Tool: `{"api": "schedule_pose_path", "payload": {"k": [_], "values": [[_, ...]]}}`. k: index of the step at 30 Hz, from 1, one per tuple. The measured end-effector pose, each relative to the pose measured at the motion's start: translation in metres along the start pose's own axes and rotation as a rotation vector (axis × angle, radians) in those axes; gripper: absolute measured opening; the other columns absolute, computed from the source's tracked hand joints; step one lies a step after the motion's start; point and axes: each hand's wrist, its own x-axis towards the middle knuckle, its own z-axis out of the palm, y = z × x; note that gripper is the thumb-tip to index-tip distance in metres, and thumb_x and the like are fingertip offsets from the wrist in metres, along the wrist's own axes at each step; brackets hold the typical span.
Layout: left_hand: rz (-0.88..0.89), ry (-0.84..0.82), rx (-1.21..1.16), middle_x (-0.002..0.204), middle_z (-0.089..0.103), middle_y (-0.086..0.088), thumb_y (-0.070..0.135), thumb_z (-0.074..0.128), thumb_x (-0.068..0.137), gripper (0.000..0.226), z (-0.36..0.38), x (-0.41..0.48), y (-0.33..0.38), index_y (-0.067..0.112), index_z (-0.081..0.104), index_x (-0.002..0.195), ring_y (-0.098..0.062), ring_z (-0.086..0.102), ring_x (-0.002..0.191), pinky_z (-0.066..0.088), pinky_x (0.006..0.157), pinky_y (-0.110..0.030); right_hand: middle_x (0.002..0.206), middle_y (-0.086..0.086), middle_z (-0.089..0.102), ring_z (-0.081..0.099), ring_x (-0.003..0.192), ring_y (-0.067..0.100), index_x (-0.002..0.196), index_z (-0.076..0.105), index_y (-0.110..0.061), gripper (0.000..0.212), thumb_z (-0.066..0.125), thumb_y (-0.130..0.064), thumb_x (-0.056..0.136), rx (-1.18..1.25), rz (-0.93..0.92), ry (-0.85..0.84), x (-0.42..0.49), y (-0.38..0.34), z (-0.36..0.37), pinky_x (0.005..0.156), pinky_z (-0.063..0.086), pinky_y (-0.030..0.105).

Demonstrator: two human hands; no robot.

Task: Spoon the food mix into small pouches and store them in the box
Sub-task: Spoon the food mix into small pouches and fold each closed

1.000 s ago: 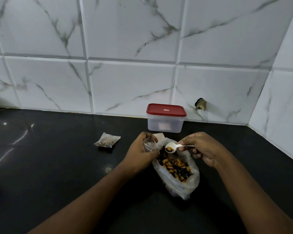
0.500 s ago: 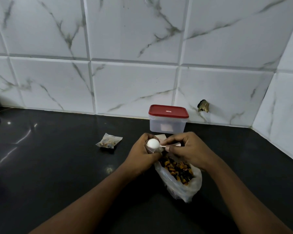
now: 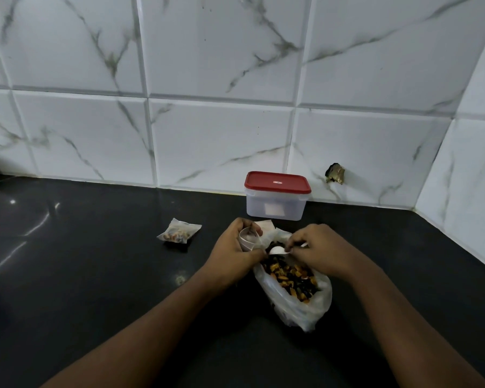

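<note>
On the black counter lies a clear plastic bag [image 3: 305,306] of orange and dark food mix [image 3: 289,275]. My left hand [image 3: 233,253] grips a small open pouch [image 3: 248,238] just left of the bag's mouth. My right hand [image 3: 319,247] pinches the handle of a white spoon [image 3: 277,250], whose bowl is turned down over the mix. A filled pouch [image 3: 179,233] lies apart on the left. The plastic box [image 3: 276,197] with its red lid on stands behind by the wall. More pouches [image 3: 267,226] peek out behind my left hand.
A white marble-tiled wall [image 3: 221,121] runs along the back and turns at the right corner. A broken hole in the tile [image 3: 335,173] sits to the right of the box. Bare black counter [image 3: 81,275] spreads to the left and front.
The spoon went from above the bag to the pouch mouth, tipped there, and now has dropped back to the mix with its bowl turned down. My left hand kept holding the pouch.
</note>
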Motion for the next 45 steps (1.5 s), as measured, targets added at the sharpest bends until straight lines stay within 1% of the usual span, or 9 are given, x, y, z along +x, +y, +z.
{"api": "schedule_pose_path", "payload": {"k": [4, 9, 12, 16, 26, 30, 34, 41, 45], "values": [[-0.006, -0.018, -0.011, 0.110, 0.070, 0.002, 0.003, 0.079, 0.081, 0.039, 0.000, -0.001, 0.002, 0.017, 0.062, 0.113, -0.007, 0.071, 0.093, 0.059, 0.075, -0.022, 0.078, -0.003, 0.077, 0.074, 0.075, 0.004, 0.089, 0.080, -0.019, 0.016, 0.066, -0.016, 0.096, 0.146, 0.062, -0.002, -0.006, 0.002, -0.009, 0.079, 0.060, 0.031], [-0.014, -0.025, -0.001, 0.113, 0.069, 0.001, 0.002, 0.078, 0.081, 0.041, -0.001, 0.001, 0.001, 0.020, 0.061, 0.114, -0.009, 0.071, 0.096, 0.063, 0.080, -0.030, 0.080, 0.006, 0.079, 0.077, 0.076, 0.012, 0.092, 0.078, -0.008, 0.016, 0.063, -0.007, 0.098, 0.448, 0.179, 0.009, -0.003, 0.002, -0.003, 0.073, 0.056, 0.026], [-0.019, -0.027, 0.002, 0.115, 0.067, 0.005, 0.003, 0.078, 0.082, 0.041, -0.001, 0.000, 0.001, 0.022, 0.062, 0.114, -0.007, 0.070, 0.097, 0.062, 0.080, -0.028, 0.084, 0.011, 0.079, 0.062, 0.051, 0.003, 0.095, 0.078, -0.006, 0.014, 0.064, -0.008, 0.097, 0.605, 0.307, 0.022, -0.002, 0.004, -0.002, 0.055, 0.044, 0.022], [-0.020, -0.021, 0.008, 0.115, 0.067, 0.004, 0.003, 0.078, 0.082, 0.040, -0.001, 0.000, 0.001, 0.023, 0.062, 0.113, -0.011, 0.070, 0.100, 0.063, 0.085, -0.035, 0.078, 0.010, 0.076, 0.050, 0.058, 0.010, 0.090, 0.081, -0.009, 0.016, 0.065, -0.008, 0.091, 0.672, 0.407, 0.074, 0.001, 0.012, -0.006, 0.054, 0.034, 0.027], [-0.001, -0.027, -0.004, 0.112, 0.071, -0.001, 0.003, 0.077, 0.084, 0.038, -0.001, 0.001, -0.002, 0.022, 0.061, 0.114, -0.017, 0.072, 0.098, 0.062, 0.090, -0.044, 0.083, 0.017, 0.075, 0.042, 0.051, 0.010, 0.094, 0.080, -0.008, 0.019, 0.062, -0.005, 0.099, 0.949, 0.095, 0.182, -0.004, 0.002, -0.011, 0.044, 0.033, 0.018], [-0.001, -0.037, -0.001, 0.110, 0.072, -0.004, 0.001, 0.075, 0.086, 0.039, -0.001, 0.001, -0.002, 0.018, 0.060, 0.117, -0.019, 0.072, 0.098, 0.061, 0.090, -0.043, 0.099, -0.001, 0.079, 0.070, 0.075, 0.005, 0.100, 0.084, -0.023, 0.020, 0.069, -0.011, 0.098, 0.736, -0.069, 0.147, -0.008, -0.018, -0.002, 0.064, 0.052, 0.017], [0.020, 0.002, 0.005, 0.109, 0.068, -0.009, 0.002, 0.077, 0.085, 0.035, 0.001, 0.001, -0.003, 0.018, 0.060, 0.112, -0.031, 0.070, 0.098, 0.062, 0.083, -0.047, 0.103, -0.015, 0.078, 0.071, 0.101, 0.003, 0.106, 0.082, -0.028, 0.019, 0.073, -0.016, 0.095, 0.469, -0.168, 0.061, -0.008, -0.023, 0.005, 0.092, 0.055, 0.026], [0.003, 0.002, 0.012, 0.111, 0.070, 0.002, 0.001, 0.075, 0.082, 0.039, -0.001, 0.001, -0.002, 0.020, 0.062, 0.113, -0.015, 0.071, 0.098, 0.061, 0.088, -0.041, 0.093, -0.016, 0.077, 0.071, 0.088, 0.000, 0.093, 0.080, -0.033, 0.022, 0.072, -0.013, 0.094, 0.430, -0.120, 0.298, -0.007, -0.009, -0.008, 0.078, 0.057, 0.025], [0.012, 0.012, 0.028, 0.112, 0.067, 0.006, 0.000, 0.073, 0.081, 0.039, 0.000, 0.000, 0.001, 0.021, 0.062, 0.111, -0.011, 0.068, 0.098, 0.060, 0.086, -0.036, 0.093, -0.014, 0.074, 0.067, 0.081, 0.001, 0.091, 0.079, -0.033, 0.020, 0.069, -0.016, 0.090, 0.096, -0.007, 0.115, -0.005, 0.005, -0.009, 0.068, 0.047, 0.018]]}}
